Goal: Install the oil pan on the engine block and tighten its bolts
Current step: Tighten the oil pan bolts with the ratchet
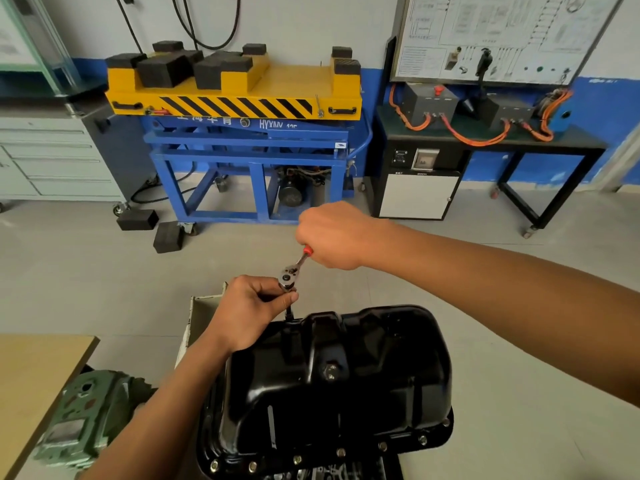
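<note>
Bolts (341, 452) sat along the near flange of the black oil pan (363, 386), which lay upturned, low before the person. Behind it stood an open box (200, 308); I couldn't see inside. The left hand (247, 315) pinched the ratchet (291, 271) below its head, over the pan's far edge. The right hand (334, 235), arm outstretched, gripped its red handle.

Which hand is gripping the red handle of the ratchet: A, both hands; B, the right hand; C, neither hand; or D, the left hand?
B: the right hand is curled round the red handle of the ratchet, while the left hand pinches the tool just below its head, at the far edge of the oil pan.
</note>
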